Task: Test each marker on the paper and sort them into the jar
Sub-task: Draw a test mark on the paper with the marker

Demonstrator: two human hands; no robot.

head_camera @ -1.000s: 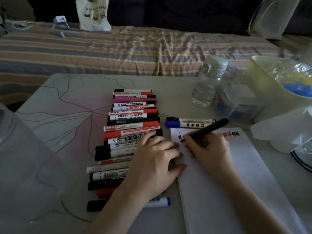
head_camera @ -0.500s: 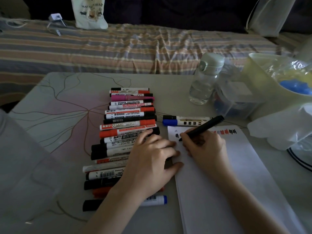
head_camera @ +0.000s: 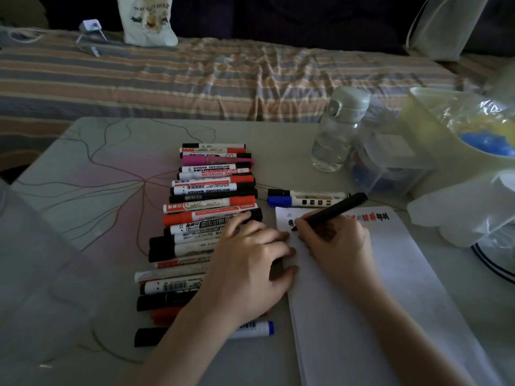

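Smudging threatens if my right hand, gripping the black marker, drags across wet ink while my left hand rests loosely spread, empty, on the paper edge.

This is a home, most likely a bedroom or living room. Right behind the table runs a bed or sofa covered in a rumpled striped sheet — soft furnishing, not office or shop fittings. On it stand a printed cloth tote bag and a small white charger with its cable. The tabletop carries a decorative pattern of thin branching lines, and household clutter crowds its right side — a clear water bottle with a flip lid, a transparent plastic container, a pale tub lined with crinkled plastic. The light is dim.
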